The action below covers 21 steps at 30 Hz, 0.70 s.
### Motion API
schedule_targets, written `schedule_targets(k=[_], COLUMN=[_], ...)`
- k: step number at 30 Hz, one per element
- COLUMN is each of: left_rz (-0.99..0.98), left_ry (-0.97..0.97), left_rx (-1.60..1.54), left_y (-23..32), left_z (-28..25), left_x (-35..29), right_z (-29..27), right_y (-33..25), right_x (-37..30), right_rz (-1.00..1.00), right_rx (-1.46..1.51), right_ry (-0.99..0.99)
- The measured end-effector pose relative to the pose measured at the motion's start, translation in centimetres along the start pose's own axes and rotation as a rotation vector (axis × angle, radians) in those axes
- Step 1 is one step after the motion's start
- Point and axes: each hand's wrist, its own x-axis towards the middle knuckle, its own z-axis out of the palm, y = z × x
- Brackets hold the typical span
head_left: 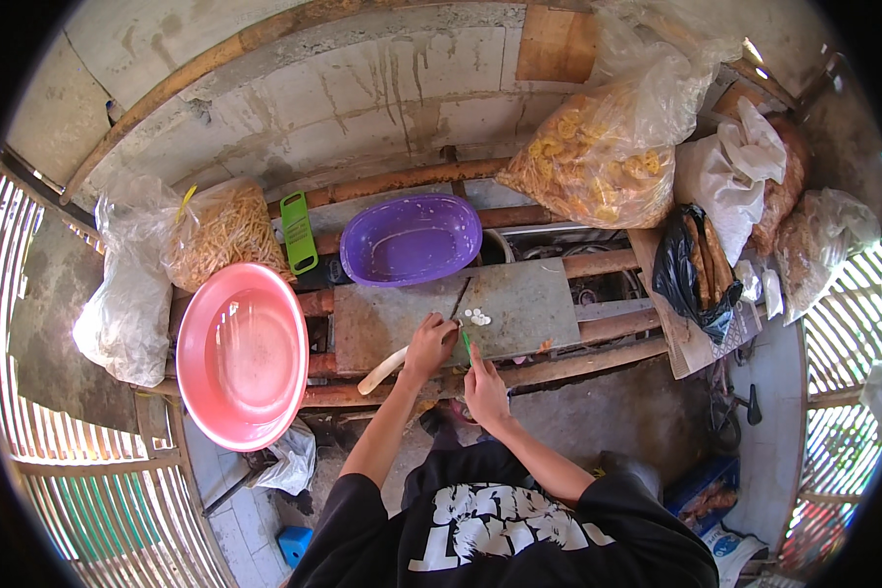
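The left hand is closed around a long, pale root, its fingers curled over the upper end. The rest of the root runs out from beneath the palm toward the lower left, its free end over the near edge of the table. The right hand, just beside it, is closed too, gripping a slim green knife-like tool that points away from the person, its tip near the left fingertips. Whether the tool touches the root is too small to tell.

A few round white slices lie just beyond the hands, on a grey slab set across the table's wooden slats; neither hand touches them. Behind the slab sits a purple basin, with a green slicer standing to its left. A larger pink basin is farther left and nearer the person. A clear bag of pale strips stands behind it; a bigger bag of yellow chips stands at the back right.
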Motion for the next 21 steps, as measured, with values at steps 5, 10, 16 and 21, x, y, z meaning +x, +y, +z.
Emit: schedule_targets(k=[5, 10, 16, 21], left_rz=[-0.022, -0.023, -0.028, 0.01], left_ry=[-0.026, -0.027, -0.022, 0.012], left_rx=[-0.01, -0.008, -0.001, 0.0], left_y=[0.0, 0.1, 0.2, -0.3], left_z=[0.0, -0.1, -0.1, 0.0], left_x=[0.0, 0.1, 0.2, 0.2], right_z=[-0.1, -0.3, -0.2, -0.2], right_y=[0.2, 1.1, 1.4, 1.7], right_x=[0.3, 0.7, 0.8, 1.1], right_rz=[-0.001, -0.017, -0.03, -0.014], right_rx=[-0.025, -0.042, -0.006, -0.022], right_ry=[-0.007, -0.003, 0.005, -0.012])
